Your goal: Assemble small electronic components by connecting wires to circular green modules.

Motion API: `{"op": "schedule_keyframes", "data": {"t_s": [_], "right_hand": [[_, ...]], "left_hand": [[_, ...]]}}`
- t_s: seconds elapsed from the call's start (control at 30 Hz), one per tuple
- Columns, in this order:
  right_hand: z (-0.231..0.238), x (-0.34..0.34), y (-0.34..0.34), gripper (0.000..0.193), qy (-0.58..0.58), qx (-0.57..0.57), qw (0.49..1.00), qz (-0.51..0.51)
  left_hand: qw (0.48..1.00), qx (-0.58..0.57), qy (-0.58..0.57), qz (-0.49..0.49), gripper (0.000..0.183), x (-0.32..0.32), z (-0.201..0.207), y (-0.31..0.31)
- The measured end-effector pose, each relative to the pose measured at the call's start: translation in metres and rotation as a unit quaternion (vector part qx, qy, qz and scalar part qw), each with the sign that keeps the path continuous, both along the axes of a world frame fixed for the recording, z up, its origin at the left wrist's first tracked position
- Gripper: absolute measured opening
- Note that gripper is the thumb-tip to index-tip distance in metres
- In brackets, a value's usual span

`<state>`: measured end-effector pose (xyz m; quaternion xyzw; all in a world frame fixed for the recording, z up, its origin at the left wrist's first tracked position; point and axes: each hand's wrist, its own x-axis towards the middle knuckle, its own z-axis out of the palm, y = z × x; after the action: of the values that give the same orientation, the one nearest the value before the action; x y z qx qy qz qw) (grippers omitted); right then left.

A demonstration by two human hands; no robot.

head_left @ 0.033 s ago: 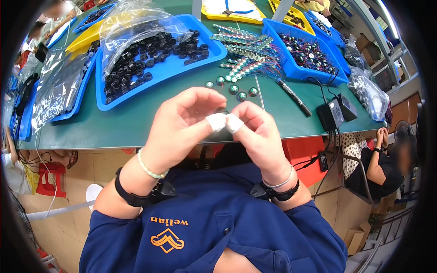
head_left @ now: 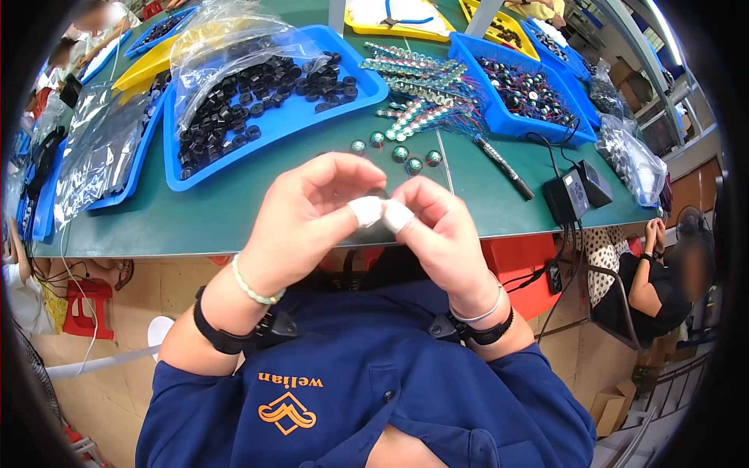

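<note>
Close to the table's near edge, my left hand (head_left: 300, 210) and my right hand (head_left: 437, 226) meet with bent fingers, thumb tips side by side. White wrap covers both thumb tips. Pinched between the fingers is a small dark piece (head_left: 377, 192), mostly hidden, so its exact kind does not show. Just beyond my fingertips lie several small round parts (head_left: 400, 153) with green faces and shiny rims. Further left, a blue tray (head_left: 292, 125) holds many short black ring-shaped caps (head_left: 226, 117), partly under a clear plastic bag (head_left: 234, 47).
Strips of round green boards (head_left: 421, 82) with thin wires lie beyond the loose parts. A blue bin (head_left: 499, 117) of wired parts stands at right, near a black-and-white marker (head_left: 503, 166) and black power adapters (head_left: 568, 195). Another person (head_left: 651, 281) sits at far right.
Both hands have shifted very slightly left, and my thumb tips have tilted a little. The dark piece stays between my fingers.
</note>
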<state>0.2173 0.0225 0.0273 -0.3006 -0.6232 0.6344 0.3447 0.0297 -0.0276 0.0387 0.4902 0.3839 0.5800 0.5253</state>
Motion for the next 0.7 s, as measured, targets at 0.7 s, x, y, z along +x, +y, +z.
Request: {"op": "schedule_keyframes", "data": {"t_s": [0.7], "right_hand": [[0.035, -0.009, 0.195, 0.02, -0.419, 0.579, 0.699, -0.021]], "left_hand": [[0.907, -0.085, 0.408, 0.067, 0.022, -0.063, 0.004, 0.019]]}}
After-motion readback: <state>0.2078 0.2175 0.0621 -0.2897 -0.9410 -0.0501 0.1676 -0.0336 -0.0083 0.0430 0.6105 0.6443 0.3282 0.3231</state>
